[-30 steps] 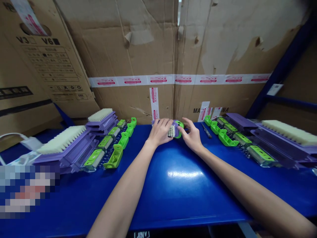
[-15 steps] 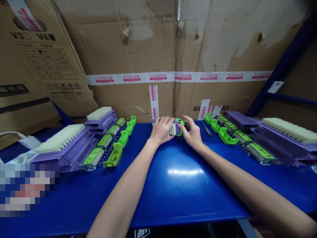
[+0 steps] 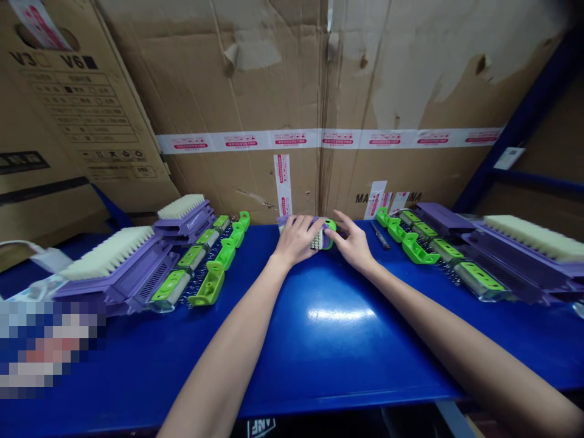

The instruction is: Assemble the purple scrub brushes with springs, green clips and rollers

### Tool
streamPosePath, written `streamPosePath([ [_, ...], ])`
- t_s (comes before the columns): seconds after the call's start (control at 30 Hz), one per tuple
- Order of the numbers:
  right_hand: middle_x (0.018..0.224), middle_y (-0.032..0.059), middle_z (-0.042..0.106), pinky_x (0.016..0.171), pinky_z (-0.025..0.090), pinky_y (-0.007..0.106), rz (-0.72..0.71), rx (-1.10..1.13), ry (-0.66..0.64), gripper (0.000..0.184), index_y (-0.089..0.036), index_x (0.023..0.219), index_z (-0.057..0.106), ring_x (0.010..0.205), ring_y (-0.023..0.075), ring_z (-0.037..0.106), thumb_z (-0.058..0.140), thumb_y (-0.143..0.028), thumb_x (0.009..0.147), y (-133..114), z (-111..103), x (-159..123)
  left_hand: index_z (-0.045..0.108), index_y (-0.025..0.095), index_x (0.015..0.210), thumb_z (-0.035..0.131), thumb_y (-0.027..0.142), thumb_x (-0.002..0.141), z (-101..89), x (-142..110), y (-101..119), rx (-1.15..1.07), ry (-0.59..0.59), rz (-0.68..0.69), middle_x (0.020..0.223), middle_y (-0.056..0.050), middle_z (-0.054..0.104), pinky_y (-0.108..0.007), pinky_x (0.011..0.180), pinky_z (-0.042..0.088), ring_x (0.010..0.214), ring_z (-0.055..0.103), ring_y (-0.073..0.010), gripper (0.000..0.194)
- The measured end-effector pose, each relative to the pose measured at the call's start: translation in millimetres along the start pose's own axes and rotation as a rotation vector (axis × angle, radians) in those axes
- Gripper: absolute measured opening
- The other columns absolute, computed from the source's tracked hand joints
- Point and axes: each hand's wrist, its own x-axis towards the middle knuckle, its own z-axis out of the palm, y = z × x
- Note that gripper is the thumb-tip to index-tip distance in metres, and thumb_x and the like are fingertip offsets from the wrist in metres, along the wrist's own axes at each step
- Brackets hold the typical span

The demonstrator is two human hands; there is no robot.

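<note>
Purple brush block (image 3: 318,239) up by the far edge of the blue table (image 3: 347,365), a bit left of the skinny tool (image 3: 380,236). Closest in, way left of the skinny tool: purple frames (image 3: 128,280) topped with pale bristles (image 3: 112,250), plus green brackets (image 3: 214,283). More brackets just right of the skinny tool. Further up, left of it: left hand (image 3: 298,240) wrapped over the block, holding on; right hand (image 3: 353,243) half spread, thumb at the green end cap (image 3: 332,226), can't tell if actually gripping. Showing less of that cap's face than half a second ago, hands about the same, so probably just a small tweak there. Behind the skinny tool, cardboard (image 3: 255,91) with white tape (image 3: 356,139).
</note>
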Motion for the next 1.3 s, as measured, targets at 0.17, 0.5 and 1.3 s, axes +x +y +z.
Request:
streamPosePath([
  [0.17,0.108,0.0108,0.069,0.087,0.051,0.043,0.024,-0.010,-0.023,0.062,-0.018,0.132,0.049,0.098,0.0263,0.065,0.065,-0.042,0.077,3.4,1.2,0.8,0.046,0.015,0.127,0.059,0.028,0.075,0.7,2.0,1.1,-0.026,0.009,-0.002,0.118,-0.014,0.058,-0.040,0.088,0.036,0.109,0.052,-0.0292,0.055],
  [0.5,0.105,0.0104,0.069,0.089,0.049,0.042,0.032,0.032,-0.022,0.058,-0.017,0.128,0.050,0.100,0.0256,0.065,0.063,-0.042,0.077,8.5,3.0,2.3,0.047,0.013,0.124,0.061,0.027,0.072,1.1,4.1,0.5,-0.045,0.005,-0.013,0.121,-0.014,0.058,-0.040,0.089,0.037,0.110,0.051,-0.0296,0.055],
  [1.3,0.102,0.0107,0.070,0.084,0.051,0.039,0.051,0.049,0.001,0.057,-0.017,0.127,0.050,0.096,0.0243,0.065,0.063,-0.042,0.078,9.3,3.8,2.4,0.042,0.008,0.131,0.057,0.031,0.078,6.1,-0.6,-3.5,0.020,0.014,0.010,0.124,-0.018,0.055,-0.041,0.094,0.037,0.114,0.050,-0.0305,0.060],
])
